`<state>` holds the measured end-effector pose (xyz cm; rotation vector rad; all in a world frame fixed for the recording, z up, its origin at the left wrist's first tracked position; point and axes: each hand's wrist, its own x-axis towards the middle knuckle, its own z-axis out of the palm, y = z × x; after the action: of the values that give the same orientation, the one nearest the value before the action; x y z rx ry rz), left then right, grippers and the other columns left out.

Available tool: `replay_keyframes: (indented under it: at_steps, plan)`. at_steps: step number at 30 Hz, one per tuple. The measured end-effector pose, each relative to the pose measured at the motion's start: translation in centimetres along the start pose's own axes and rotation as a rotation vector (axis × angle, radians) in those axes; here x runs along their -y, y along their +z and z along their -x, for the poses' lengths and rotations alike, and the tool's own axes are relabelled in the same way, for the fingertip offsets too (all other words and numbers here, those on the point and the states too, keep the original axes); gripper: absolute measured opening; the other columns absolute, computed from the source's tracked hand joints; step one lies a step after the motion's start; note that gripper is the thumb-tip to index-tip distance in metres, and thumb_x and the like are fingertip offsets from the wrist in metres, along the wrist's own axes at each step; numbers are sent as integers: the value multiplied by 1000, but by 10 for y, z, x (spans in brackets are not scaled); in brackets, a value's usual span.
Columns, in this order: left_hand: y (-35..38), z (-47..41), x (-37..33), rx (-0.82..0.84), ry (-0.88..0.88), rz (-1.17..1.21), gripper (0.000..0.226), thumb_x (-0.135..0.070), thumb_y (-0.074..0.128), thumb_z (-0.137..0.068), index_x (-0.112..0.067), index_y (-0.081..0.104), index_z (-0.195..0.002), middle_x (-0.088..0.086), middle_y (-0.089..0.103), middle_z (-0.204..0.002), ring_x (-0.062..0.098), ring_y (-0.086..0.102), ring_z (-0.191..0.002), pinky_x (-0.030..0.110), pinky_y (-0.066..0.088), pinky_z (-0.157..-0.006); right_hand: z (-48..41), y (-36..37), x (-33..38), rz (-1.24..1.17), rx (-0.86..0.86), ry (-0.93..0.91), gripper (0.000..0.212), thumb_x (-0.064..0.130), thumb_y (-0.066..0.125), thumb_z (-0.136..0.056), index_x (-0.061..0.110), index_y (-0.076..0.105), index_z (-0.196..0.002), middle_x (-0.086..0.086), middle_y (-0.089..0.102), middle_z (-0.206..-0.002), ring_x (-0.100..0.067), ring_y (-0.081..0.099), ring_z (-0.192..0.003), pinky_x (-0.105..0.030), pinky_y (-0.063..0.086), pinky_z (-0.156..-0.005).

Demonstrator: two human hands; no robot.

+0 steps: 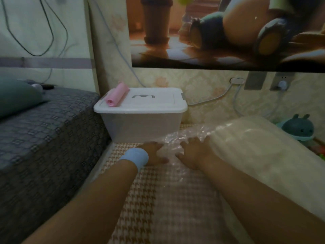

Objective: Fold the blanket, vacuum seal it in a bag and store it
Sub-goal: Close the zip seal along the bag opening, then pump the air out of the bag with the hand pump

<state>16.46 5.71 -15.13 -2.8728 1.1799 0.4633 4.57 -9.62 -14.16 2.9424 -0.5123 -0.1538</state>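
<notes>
Cream blanket (249, 152): folded into a thick, rounded bundle and enclosed in a clear vacuum bag (177, 138). It lies at right on a houndstooth-patterned woven mat (168, 199). The film is glossy over the bundle. Its unfilled end is crinkled and flat on the mat, just in front of a white, translucent plastic storage box (140, 124) with its lid on. A pink roll (117, 94) rests on the lid's left edge. Left hand (153, 154), with a pale blue wristband (136, 158), lies palm down, fingers extended, on the slack end of the bag. Right hand (195, 152) lies flat with fingers spread on the film beside the bundle. Neither hand pinches anything. A grey patterned bed (44, 138) adjoins at left. A teal plush toy (297, 128) sits behind the blanket.
</notes>
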Motion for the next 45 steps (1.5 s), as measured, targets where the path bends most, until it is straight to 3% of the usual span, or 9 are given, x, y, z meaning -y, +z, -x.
replay_keyframes:
  at_steps: [4,9,16,21,25,28,33,40,45]
  plan:
    - [-68,17,27,-512,8,15,31,-37,48,-94,-25,58,-121,6,59,-125,29,55,-114,40,46,-97,-28,-53,31,-152,-429,-144,34,32,47,-95,20,58,-124,-8,56,-125,-30,54,-113,-42,41,-95]
    - [-119,18,82,-1041,-122,30,26,-11,51,-89,-12,60,-113,17,55,-114,36,49,-106,44,41,-89,-73,-99,89,-286,-567,-279,43,24,54,-89,20,50,-132,-11,49,-128,-32,49,-115,-43,40,-92]
    - [-140,-6,137,-511,-388,215,61,-50,46,-95,-36,23,-150,17,25,-155,40,34,-136,40,34,-110,-123,-97,152,-311,-388,-268,85,41,55,-88,22,8,-156,-11,35,-152,-33,29,-141,-52,19,-115]
    - [-134,0,131,-729,-324,287,45,-36,56,-90,-35,51,-135,10,57,-134,32,55,-119,36,45,-101,-122,-99,161,-449,-367,-245,95,39,52,-90,20,-14,-156,-17,35,-153,-37,24,-144,-54,9,-119]
    - [-124,26,111,-996,-182,439,48,-39,62,-83,-38,56,-130,5,68,-117,26,64,-103,36,51,-94,-98,-110,150,-733,-369,-281,100,19,54,-89,27,-22,-153,-21,51,-139,-39,55,-117,-50,42,-104]
    - [-111,50,86,-1123,41,493,47,-30,70,-82,-26,62,-128,6,70,-113,21,67,-96,34,53,-90,-68,-122,134,-921,-397,-321,96,11,53,-91,30,-14,-156,-16,47,-146,-34,58,-117,-46,48,-97]
    - [-76,93,31,-983,182,693,39,-26,73,-81,-20,62,-118,4,68,-106,19,65,-92,31,54,-83,6,-109,94,-842,-362,-303,89,7,54,-90,25,1,-159,-12,37,-154,-28,47,-131,-38,42,-106]
    - [0,161,-59,-446,150,774,57,-34,77,-73,-24,43,-117,-2,62,-88,5,59,-70,20,45,-61,141,-29,34,-710,-170,-122,78,10,52,-88,28,16,-155,-14,50,-146,-31,55,-124,-40,45,-103]
    - [45,194,-102,-87,136,432,55,-52,69,-79,-21,50,-121,1,64,-105,21,61,-93,28,47,-82,198,11,14,-260,-7,-117,66,43,56,-92,37,26,-150,-8,57,-136,-30,52,-124,-47,29,-107]
